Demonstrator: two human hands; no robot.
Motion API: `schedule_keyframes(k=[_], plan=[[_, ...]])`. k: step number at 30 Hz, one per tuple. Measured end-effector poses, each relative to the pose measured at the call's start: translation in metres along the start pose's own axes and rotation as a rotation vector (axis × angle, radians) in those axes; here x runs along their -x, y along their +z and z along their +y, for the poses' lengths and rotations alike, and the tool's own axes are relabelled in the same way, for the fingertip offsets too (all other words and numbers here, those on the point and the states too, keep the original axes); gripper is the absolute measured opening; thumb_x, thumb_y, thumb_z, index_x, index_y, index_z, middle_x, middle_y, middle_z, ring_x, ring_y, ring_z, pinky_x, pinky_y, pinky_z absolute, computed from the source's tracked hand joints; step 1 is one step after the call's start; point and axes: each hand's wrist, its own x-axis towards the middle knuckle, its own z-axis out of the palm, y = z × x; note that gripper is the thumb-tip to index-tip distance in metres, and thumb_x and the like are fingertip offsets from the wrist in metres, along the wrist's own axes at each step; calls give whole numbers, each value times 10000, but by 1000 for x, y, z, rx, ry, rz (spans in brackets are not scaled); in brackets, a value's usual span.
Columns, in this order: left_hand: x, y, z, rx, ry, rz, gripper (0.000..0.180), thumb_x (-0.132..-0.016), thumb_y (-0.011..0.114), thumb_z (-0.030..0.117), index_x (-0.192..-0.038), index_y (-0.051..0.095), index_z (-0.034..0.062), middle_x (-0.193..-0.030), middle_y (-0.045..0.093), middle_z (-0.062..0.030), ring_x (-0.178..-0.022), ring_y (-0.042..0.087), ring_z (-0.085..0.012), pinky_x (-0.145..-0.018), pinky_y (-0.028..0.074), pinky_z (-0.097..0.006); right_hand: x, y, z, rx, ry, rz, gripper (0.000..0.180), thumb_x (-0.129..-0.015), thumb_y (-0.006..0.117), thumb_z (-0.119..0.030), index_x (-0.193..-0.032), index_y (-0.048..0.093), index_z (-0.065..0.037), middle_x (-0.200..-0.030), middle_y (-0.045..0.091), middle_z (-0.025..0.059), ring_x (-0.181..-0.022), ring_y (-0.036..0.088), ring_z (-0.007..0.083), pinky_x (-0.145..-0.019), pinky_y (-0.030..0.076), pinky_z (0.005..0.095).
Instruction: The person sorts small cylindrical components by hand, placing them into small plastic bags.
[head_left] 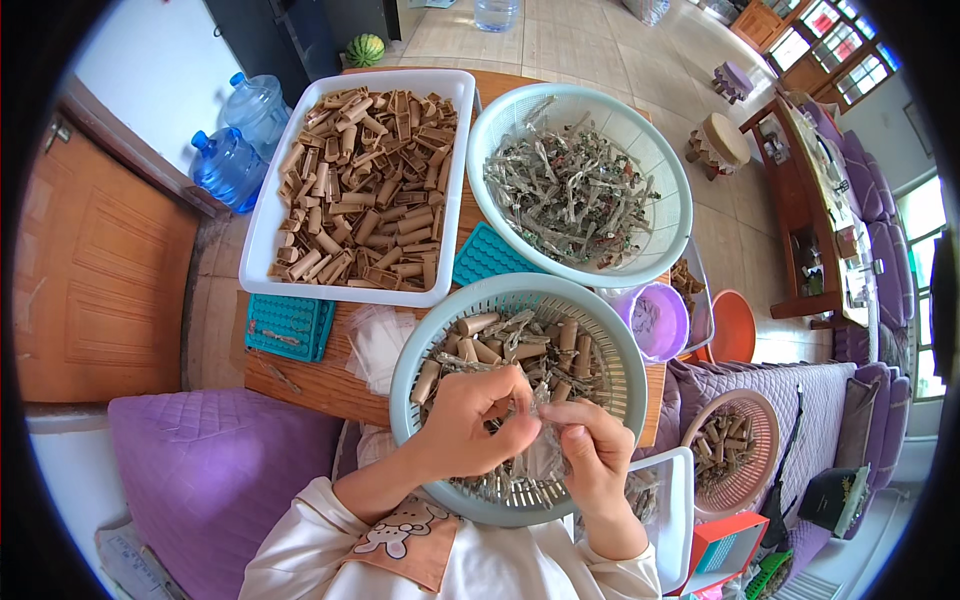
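Observation:
My left hand and my right hand meet over a grey-green slotted basket. Between their pinched fingertips is a small clear plastic bag, which hangs down over the basket. The fingers partly hide the bag, so what it contains is hard to make out. Brown half-tube pieces and thin strips in clear wrapping lie in the basket under my hands. A stack of flat clear bags rests on the wooden table just left of the basket.
A white tray of brown pieces stands far left, beside a pale green basin of wrapped strips. Teal ridged trays, a purple bucket, and a pink basket surround the work. Purple-covered seats flank me.

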Motion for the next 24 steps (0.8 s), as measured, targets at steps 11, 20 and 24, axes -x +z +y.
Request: schedule_keyframes(k=[11,20,24], plan=[[8,8,-1,-751,734,145,113,-682,657,142,-766,583,130,-507,343,41,-421,363,-92,-404,302,-241,11,-2,20,-1295,282,-51,284,-819,468,-230,-618,417,-35,-662,462,77,-581,463,203,-563,419,319],[20,-26,-20,-435,425,414,96,-811,539,125,-779,601,59,-587,533,-22,-457,454,-116,-437,347,-234,142,-137,31,924,594,675,195,-783,524,-68,-631,447,25,-504,397,66,-505,348,105,-448,276,295],[25,-37,-20,-356,267,579,153,-827,514,130,-764,596,16,-620,564,-34,-480,448,-80,-453,333,-212,193,-151,43,1371,623,506,151,-794,531,-139,-804,562,8,-526,458,79,-485,438,163,-483,377,318]])
